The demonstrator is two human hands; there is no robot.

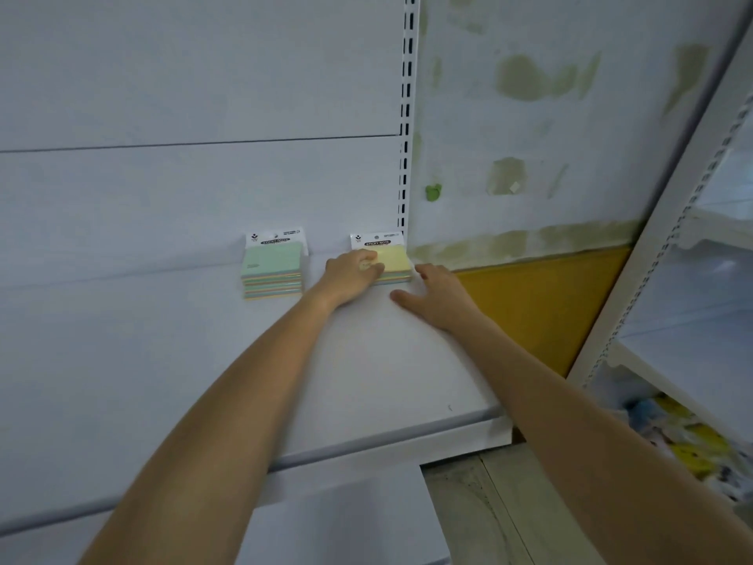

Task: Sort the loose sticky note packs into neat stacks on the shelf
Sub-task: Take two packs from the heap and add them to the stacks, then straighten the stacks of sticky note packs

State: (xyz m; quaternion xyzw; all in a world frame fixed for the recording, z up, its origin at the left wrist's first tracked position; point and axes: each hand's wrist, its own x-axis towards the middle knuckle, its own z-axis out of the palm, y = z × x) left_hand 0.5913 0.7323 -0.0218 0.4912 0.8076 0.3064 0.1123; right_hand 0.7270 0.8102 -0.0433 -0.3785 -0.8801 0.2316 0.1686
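Observation:
Two stacks of sticky note packs stand at the back of the white shelf (171, 360). The left stack (272, 271) has a green pack on top. The right stack (393, 261), topped by a yellow pack, sits in the shelf's back right corner. My left hand (354, 275) grips the left front of the yellow-topped stack, fingers curled over its top pack. My right hand (436, 295) lies with spread fingers on the shelf, its fingertips at the stack's right side.
A slotted white upright (407, 116) runs up behind the right stack. Right of the shelf is a stained wall with a yellow panel (542, 303). Another white rack (672, 279) stands at the far right, with colourful packages (688, 438) low down.

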